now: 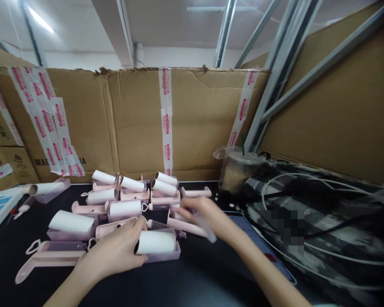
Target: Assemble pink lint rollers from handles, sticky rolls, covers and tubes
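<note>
A white roll (156, 242), its hollow end toward nine o'clock, lies on its side in a translucent pinkish tray (164, 256) on the black tabletop (201, 277), its nine-o'clock end gripped by the left hand (118, 246). Between two and three o'clock from it, the right hand (206, 213) holds a motion-blurred translucent piece (211, 235) slanting toward five o'clock.

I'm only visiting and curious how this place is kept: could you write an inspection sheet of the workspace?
Surface: black tabletop, largely covered
Job's things: white rolls, several in pale trays; pink handles
Clutter: cup with green straw; flat-screened device
Hands: left hand at the front roll's end; right hand blurred, grip unclear
Cables: white cable looping at right
Surroundings: taped cardboard, metal struts
</note>
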A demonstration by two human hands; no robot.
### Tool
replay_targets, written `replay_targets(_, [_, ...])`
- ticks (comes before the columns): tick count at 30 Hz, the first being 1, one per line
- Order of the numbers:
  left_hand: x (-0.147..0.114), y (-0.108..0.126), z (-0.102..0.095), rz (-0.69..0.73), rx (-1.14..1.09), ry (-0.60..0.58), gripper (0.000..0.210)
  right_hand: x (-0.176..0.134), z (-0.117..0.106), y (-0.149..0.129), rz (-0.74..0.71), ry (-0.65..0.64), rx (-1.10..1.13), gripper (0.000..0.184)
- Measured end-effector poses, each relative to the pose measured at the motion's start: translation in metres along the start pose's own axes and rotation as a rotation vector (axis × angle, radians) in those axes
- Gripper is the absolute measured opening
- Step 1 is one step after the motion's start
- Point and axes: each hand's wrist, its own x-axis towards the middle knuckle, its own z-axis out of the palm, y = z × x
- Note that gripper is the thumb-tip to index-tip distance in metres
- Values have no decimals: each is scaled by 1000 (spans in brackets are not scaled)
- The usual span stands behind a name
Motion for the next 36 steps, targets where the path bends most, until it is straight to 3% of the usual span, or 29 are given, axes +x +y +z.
replay_targets(2, [7,1,5,70,33,30,27,10,-12,29,109,38,-69,31])
replay_targets(6, [22,2,16,189,35,75,36,34,-15,87,270,-122,-253,24])
replay_targets(10, [27,0,25,241,42,126,44,47,5,116,209,-313,-285,23])
replay_targets(14, [26,-3,30,246,53,175,66,48,14,121,123,-327,-328,24])
replay_targets(18, [26,-5,32,239,95,322,95,42,-8,115,67,-115,-399,16])
replay_targets(24, [36,6,17,252,-63,580,60,24,-49,68,11,419,-438,22])
replay_targets(27, [39,21,-4,253,-187,638,58,21,-46,26,-234,768,-238,18])
replay_targets(29, [37,28,-15,282,-342,580,66,20,-36,-2,-458,791,-92,16])
replay_targets(32, [30,26,-19,335,-767,232,81,19,-22,-31,-711,701,-1,16])
replay_targets(34, [25,19,-15,332,-1066,42,84,18,-17,-39,-748,665,34,18])
replay_targets(36, [21,12,-9,326,-1296,53,78,17,-14,-40,-691,624,178,21])
